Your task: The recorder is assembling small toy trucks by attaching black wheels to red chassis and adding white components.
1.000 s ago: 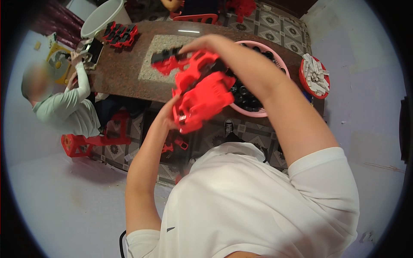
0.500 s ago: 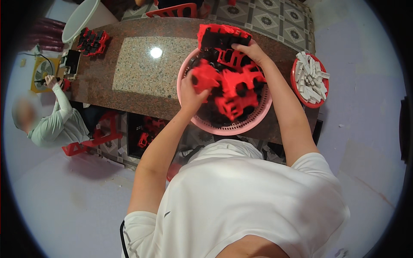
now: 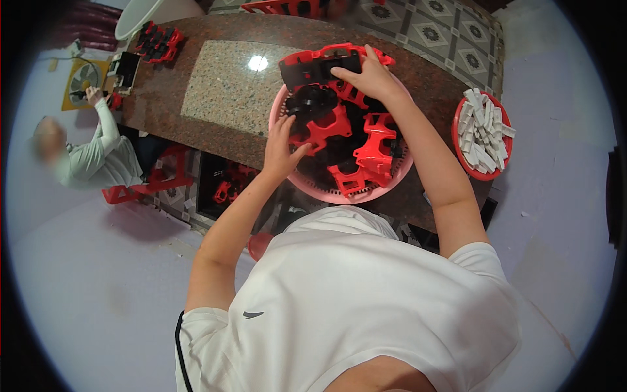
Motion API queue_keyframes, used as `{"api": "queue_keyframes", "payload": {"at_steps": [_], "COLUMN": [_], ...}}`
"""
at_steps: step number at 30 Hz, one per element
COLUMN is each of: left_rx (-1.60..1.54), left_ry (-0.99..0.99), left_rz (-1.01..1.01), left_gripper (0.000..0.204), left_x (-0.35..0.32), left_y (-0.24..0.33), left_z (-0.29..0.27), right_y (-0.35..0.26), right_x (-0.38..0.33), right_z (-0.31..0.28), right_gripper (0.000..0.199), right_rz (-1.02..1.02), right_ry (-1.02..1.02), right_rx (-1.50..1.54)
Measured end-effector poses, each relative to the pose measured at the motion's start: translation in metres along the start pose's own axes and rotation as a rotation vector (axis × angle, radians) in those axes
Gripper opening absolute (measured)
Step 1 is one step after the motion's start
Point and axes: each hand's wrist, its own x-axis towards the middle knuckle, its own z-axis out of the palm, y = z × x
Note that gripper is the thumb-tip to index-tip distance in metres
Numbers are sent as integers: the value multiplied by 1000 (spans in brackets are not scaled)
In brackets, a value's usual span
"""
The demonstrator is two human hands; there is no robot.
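A round pink plastic basket (image 3: 312, 191) stands on the table, holding several red and black molded plastic parts. At the basket's far side, my right hand (image 3: 373, 80) grips a long red-and-black plastic part (image 3: 302, 73), its thumb on the black face and its fingers over the red edge. My left hand (image 3: 279, 154) reaches over the basket's left side, fingers apart, beside a red plastic part (image 3: 330, 128) that lies among black pieces. Whether the fingertips touch that part I cannot tell. More red parts (image 3: 373, 145) lie loose on the right side of the basket.
A red basket of white strips (image 3: 484, 130) is at the table's right end. Red-and-black parts (image 3: 157, 43) sit at the far left of the stone table (image 3: 228, 98). A person (image 3: 98, 153) works at the left end, near a yellow fan (image 3: 85, 81). A black crate (image 3: 210, 186) stands below.
My left hand has let go of a red part, now among the others in the basket, and its fingers have spread. My right hand still grips the red-and-black part. The whole view has shifted slightly.
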Motion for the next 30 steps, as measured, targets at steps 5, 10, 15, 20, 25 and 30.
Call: {"api": "queue_keyframes", "payload": {"at_steps": [5,10,15,20,25,30], "left_rx": [-37,-15,16,28,-97,-113], "left_ry": [-62,42,94,152,26,73], "left_rz": [42,-15,58,329,399,292], "left_gripper": [68,61,56,47,38,39], "left_x": [-5,-11,-26,-25,-42,-68], "left_y": [17,16,11,42,59,39], "left_z": [17,7,0,0,5,-13], "right_y": [-31,-10,26,51,64,62], "right_x": [-6,-46,-133,-184,-187,-147], "right_z": [25,-16,-27,50,3,-2], "right_gripper": [82,87,86,97,88,93], "right_rz": [71,-54,267,113,44,-90], "right_ry": [-22,-2,-174,113,1,454], "right_rx": [-663,-616,-254,-133,326,-20]}}
